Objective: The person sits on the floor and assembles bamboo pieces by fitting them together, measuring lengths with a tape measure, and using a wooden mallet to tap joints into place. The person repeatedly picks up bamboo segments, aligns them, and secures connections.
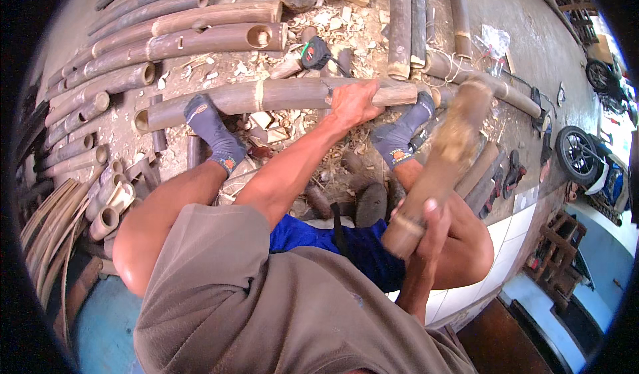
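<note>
A long bamboo pole (219, 101) lies crosswise in front of me, held under my two socked feet. Near its right part, my left hand (356, 104) is closed around it, beside a paler stretch of its surface. Whether a tool is under those fingers is hidden. My right hand (429, 231) grips the near end of a thick, club-like bamboo length (432, 168). This club slants up and away to the right, above the pole and apart from it. Its middle looks frayed, and its far end is smeared by motion.
Several bamboo poles (180, 43) with cut holes lie at the left. More poles (399, 28) stretch away at the upper right. Wood chips (333, 21) cover the floor around a black-and-green tape measure (315, 52). A motorbike wheel (577, 154) stands far right.
</note>
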Demonstrator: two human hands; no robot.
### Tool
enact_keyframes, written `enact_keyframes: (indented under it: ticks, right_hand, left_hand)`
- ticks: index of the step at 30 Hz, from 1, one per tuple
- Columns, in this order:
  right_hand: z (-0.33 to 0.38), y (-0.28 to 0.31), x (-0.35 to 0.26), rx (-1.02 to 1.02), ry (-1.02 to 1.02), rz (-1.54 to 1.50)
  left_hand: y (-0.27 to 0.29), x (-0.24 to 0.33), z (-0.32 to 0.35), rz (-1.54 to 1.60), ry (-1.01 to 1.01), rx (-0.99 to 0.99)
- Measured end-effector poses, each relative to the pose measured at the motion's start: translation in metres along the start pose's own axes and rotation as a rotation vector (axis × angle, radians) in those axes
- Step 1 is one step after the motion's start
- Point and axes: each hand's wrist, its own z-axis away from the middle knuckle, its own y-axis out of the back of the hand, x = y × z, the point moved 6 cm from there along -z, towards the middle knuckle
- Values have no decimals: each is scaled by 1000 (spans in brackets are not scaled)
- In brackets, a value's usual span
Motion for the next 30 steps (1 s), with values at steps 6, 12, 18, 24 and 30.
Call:
enact_keyframes:
  ticks: [6,12,18,24,30]
  right_hand:
    - [52,3,18,-112,-173,191]
    - [40,-15,19,-140,-190,191]
    - [-1,-40,-4,-158,-1,180]
    - [-62,-80,-23,-256,-9,-72]
    - [-59,-76,13,-277,55,-84]
  left_hand:
    - [-6,-7,-3,-35,33,-3]
    - [-8,-9,1,-36,-47,126]
    - [-1,-4,-20,-10,153,297]
    - [84,-47,-70,616,550,811]
    - [233,-119,-94,896,117,987]
